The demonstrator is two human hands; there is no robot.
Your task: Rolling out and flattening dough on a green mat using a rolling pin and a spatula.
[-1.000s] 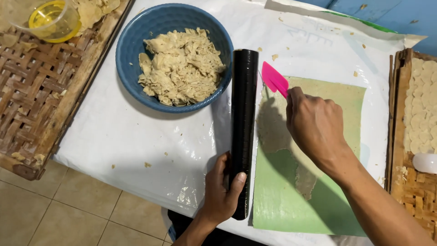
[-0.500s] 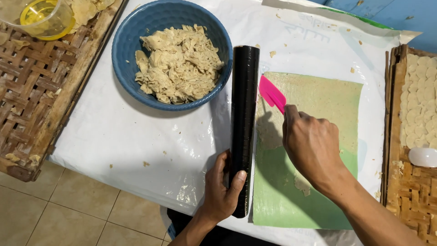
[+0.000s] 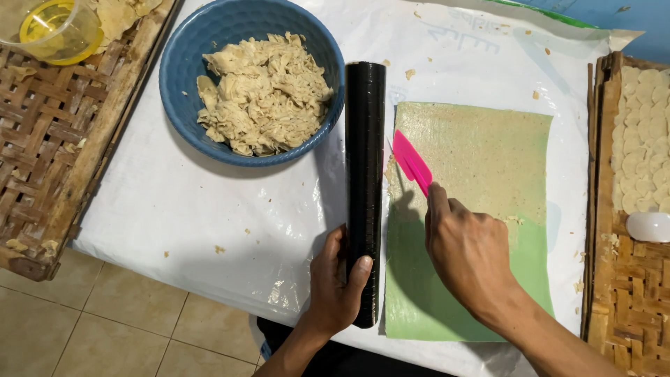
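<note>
The left hand (image 3: 338, 283) wraps the glossy black cylindrical roller (image 3: 365, 174) at its near end; the right hand (image 3: 471, 255) pinches a pink plastic scraper (image 3: 411, 162), its blade on grainy dough spread across the green sheet (image 3: 534, 269).

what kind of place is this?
Likely a small home food workshop: a plastic-covered table over tiled floor, a blue bowl of dough, woven trays holding cut dough rounds.

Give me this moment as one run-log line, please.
left hand: grips black roller | right hand: pink scraper on green sheet
</note>
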